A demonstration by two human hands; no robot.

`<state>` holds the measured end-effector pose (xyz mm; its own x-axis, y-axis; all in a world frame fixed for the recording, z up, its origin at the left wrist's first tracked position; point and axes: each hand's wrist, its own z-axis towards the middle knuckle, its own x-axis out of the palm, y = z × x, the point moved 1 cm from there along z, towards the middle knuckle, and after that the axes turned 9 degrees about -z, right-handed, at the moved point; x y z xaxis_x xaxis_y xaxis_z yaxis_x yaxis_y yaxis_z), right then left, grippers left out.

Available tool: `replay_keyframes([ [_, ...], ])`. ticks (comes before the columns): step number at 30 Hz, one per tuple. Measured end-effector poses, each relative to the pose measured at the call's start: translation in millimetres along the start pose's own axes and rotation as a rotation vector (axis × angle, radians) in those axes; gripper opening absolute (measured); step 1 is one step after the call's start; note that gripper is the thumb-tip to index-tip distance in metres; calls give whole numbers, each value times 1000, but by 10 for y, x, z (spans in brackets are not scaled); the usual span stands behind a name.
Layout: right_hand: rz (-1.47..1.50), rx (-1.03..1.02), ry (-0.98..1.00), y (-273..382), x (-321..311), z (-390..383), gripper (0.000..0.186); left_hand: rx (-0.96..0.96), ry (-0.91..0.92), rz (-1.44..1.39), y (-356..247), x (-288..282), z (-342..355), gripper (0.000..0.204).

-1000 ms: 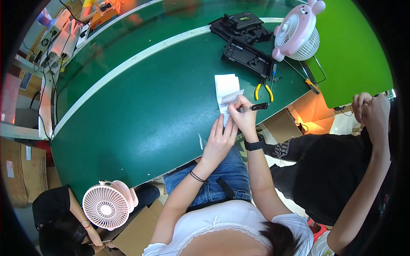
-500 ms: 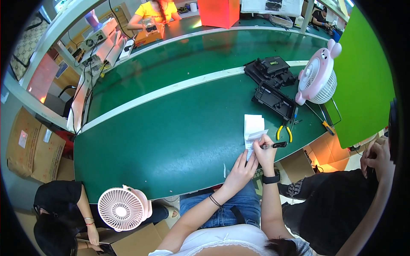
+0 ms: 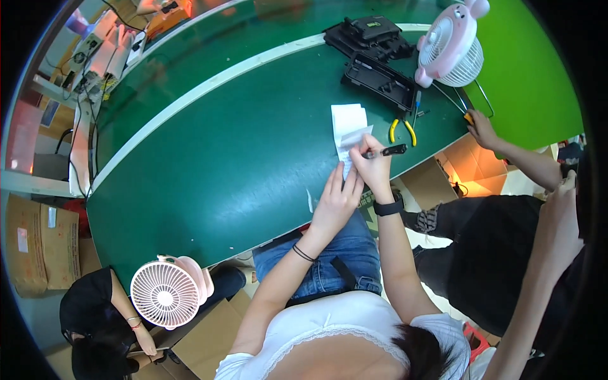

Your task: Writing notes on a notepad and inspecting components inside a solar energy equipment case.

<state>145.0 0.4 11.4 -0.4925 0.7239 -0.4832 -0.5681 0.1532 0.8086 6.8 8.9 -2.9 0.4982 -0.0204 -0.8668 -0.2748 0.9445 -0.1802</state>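
Observation:
My left hand (image 3: 335, 201) rests with extended fingers on a white paper pad (image 3: 348, 117) with its pages folded back. My right hand (image 3: 373, 166) grips a black pen (image 3: 394, 150) over the lower page of the pad. Just right of the pad lie yellow-handled pliers (image 3: 410, 131) and a thin blue-handled tool (image 3: 418, 102). An open black plastic case (image 3: 378, 81) sits beyond them, with more black housings (image 3: 364, 38) behind it.
A pink animal-shaped fan (image 3: 451, 49) stands right, near a green board (image 3: 525, 76). A co-worker's hand (image 3: 482, 132) is on an orange-handled tool at the table edge; another arm (image 3: 556, 228) is nearer. A small fan (image 3: 166, 294) is clipped lower left, beside a crouching co-worker (image 3: 92, 316) and cartons.
A co-worker's hand has reached in to the orange-handled tool on the right. My hands stay on the pad with the pen. The view tilted up, then back down.

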Motion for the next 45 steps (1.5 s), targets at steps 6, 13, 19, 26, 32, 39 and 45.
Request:
replay_keyframes([
  [6, -9, 28, -13, -111, -24, -67, 26, 5, 16, -23, -59, 27, -22, 50],
  [13, -26, 35, -24, -70, -20, -95, 27, 0, 19, -25, -73, -2, -45, 48],
  [19, -5, 15, 5, -93, -31, -75, 27, 1, 13, -33, -60, -6, -27, 46],
  [26, 1, 51, -30, -124, -13, -73, 26, 1, 23, -16, -57, -16, -23, 44],
  [32, 0, 24, -21, -105, -15, -77, 25, 6, 19, -8, -62, 5, -30, 42],
  [39, 32, 48, -36, -151, -41, -80, 26, 15, 10, -11, -60, -1, -14, 42],
  [45, 21, 52, -63, -116, -20, -85, 27, 13, 22, -7, -49, 15, -29, 44],
])
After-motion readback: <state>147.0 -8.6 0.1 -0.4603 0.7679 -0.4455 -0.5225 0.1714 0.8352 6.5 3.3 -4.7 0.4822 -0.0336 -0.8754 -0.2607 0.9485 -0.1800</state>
